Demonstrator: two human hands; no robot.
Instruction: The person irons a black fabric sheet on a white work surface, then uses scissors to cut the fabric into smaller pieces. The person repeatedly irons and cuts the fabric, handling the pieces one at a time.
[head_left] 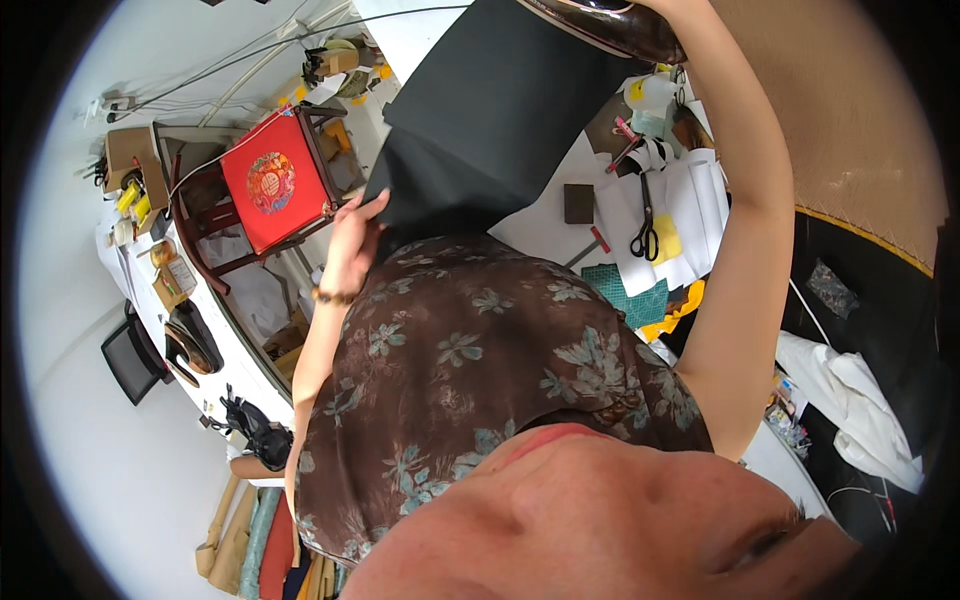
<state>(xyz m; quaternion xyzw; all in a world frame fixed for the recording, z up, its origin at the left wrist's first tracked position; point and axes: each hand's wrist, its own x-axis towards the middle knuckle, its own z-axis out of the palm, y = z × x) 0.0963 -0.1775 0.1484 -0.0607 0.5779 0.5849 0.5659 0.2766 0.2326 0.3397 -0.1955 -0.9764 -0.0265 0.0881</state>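
A wide piece of black fabric (490,110) spreads over the pale table and hangs in folds at the near edge, against my patterned top. At its left edge my left hand (352,240) has its fingers closed on the fabric. At the top of the view a glossy dark-brown iron (615,28) rests on the far part of the fabric, partly cut off by the frame. My right hand (672,8) reaches up to it and grips it, though most of the fingers lie out of view.
Right of the fabric lie black scissors (648,225), a dark square block (578,203), a red-headed tool (598,240), a green cutting mat (625,290) and a white bottle (650,92). A red-cushioned wooden chair (275,180) stands left. Another iron (192,345) sits on the left table.
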